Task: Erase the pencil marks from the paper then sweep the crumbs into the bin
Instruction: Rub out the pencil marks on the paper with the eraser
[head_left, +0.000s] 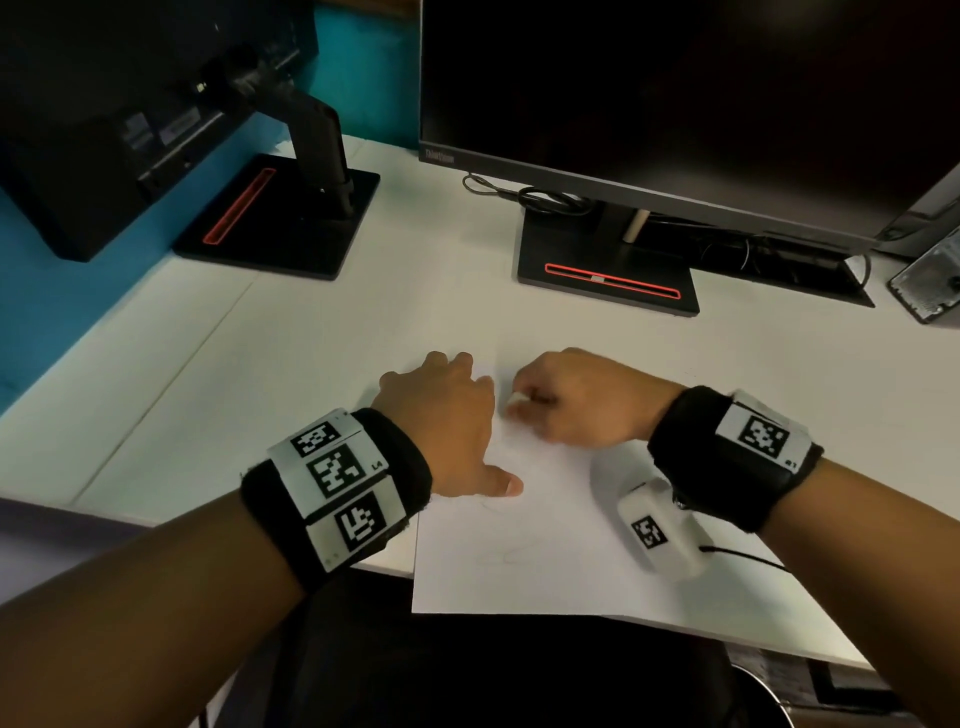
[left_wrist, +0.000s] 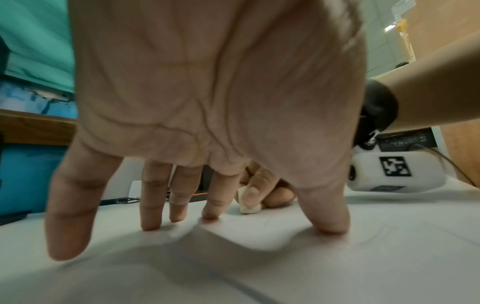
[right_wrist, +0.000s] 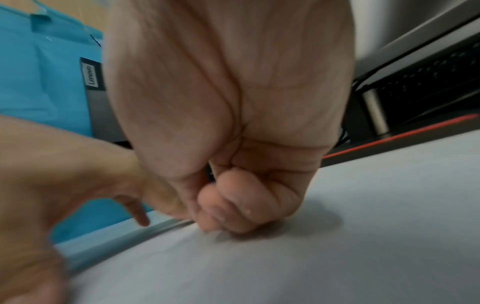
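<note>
A white sheet of paper lies on the white desk, its near edge hanging over the desk's front. Faint pencil marks show on it. My left hand presses the paper's left side with spread, straight fingers and thumb. My right hand is curled around a small white eraser, whose tip touches the paper near its far edge. In the right wrist view the right hand's curled fingers hide the eraser. No bin is in view.
Two black monitor stands with red slots stand behind the paper, under a dark monitor. Cables lie near the right stand. A grey computer box sits far right. A dark chair is below the desk edge.
</note>
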